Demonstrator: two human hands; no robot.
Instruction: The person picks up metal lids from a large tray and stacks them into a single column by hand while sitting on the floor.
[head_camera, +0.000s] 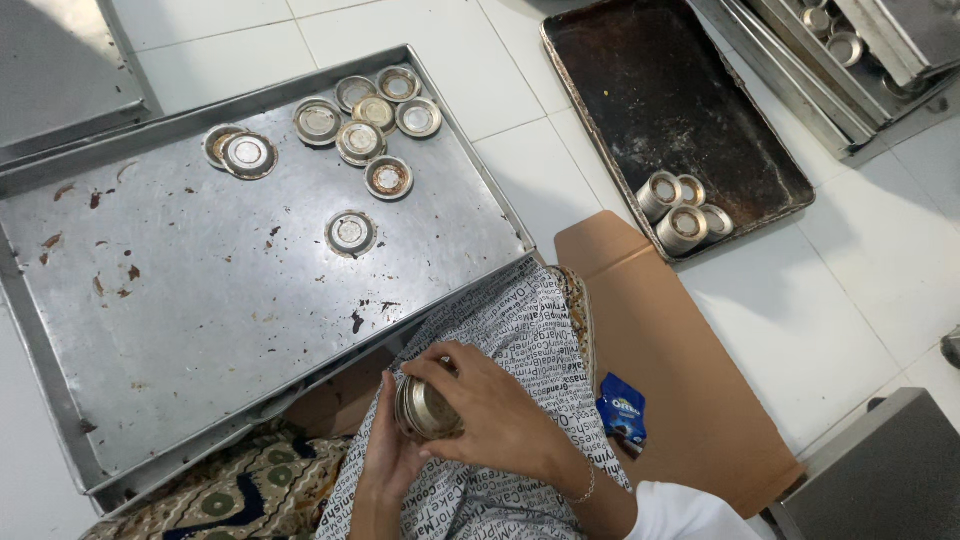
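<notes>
Both my hands hold a short stack of small round metal tins (424, 410) over my lap. My left hand (385, 450) cups the stack from below and the left. My right hand (495, 405) covers it from the right, fingers curled over the top rim. A grey printed cloth (530, 320) lies across my lap under the hands. Just beyond sits a large grey metal tray (200, 300) with several loose round tins (362, 140) grouped near its far edge and one tin (350, 232) alone near the middle.
A dark, burnt baking tray (680, 90) lies at the upper right with stacked tins (682, 208) in its near corner. More metal trays (850, 60) sit beyond it. Brown cardboard (680, 350) covers the white tiled floor, with a small blue wrapper (622, 410) on it.
</notes>
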